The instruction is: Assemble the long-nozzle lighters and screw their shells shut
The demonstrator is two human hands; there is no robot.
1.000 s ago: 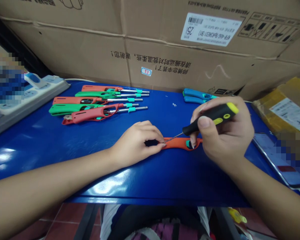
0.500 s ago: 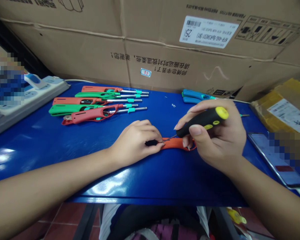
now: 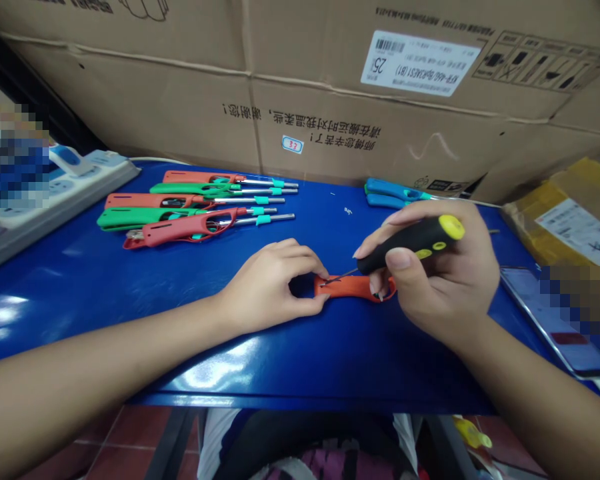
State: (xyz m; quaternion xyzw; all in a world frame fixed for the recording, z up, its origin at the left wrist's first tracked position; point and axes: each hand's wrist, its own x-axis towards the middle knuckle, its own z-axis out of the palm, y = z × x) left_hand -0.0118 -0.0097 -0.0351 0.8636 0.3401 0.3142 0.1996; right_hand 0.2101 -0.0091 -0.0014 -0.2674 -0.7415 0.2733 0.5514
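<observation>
An orange long-necked lighter [image 3: 349, 287] lies flat on the blue table in front of me. My left hand [image 3: 275, 280] grips its left end, the thumb on the near edge and fingertips on the far edge. In my right hand [image 3: 443, 273] is a screwdriver [image 3: 410, 245] with a black and yellow handle. Its thin shaft slants down to the left, and the tip meets the lighter's upper face near the left end, at a slot. The fingers of my right hand also reach the lighter's guard; its right end is hidden behind that hand.
Several red, orange and green lighters [image 3: 190, 227] lie side by side at the back left. Blue lighters [image 3: 387, 191] sit behind my right hand. A cardboard box [image 3: 180, 93] walls the back. A power strip [image 3: 65, 187] stands left, a phone [image 3: 555, 327] and taped parcel [image 3: 565, 207] right.
The thumb and fingers of my left hand have parted around the lighter, baring its left end. The screwdriver and my right hand have shifted slightly right.
</observation>
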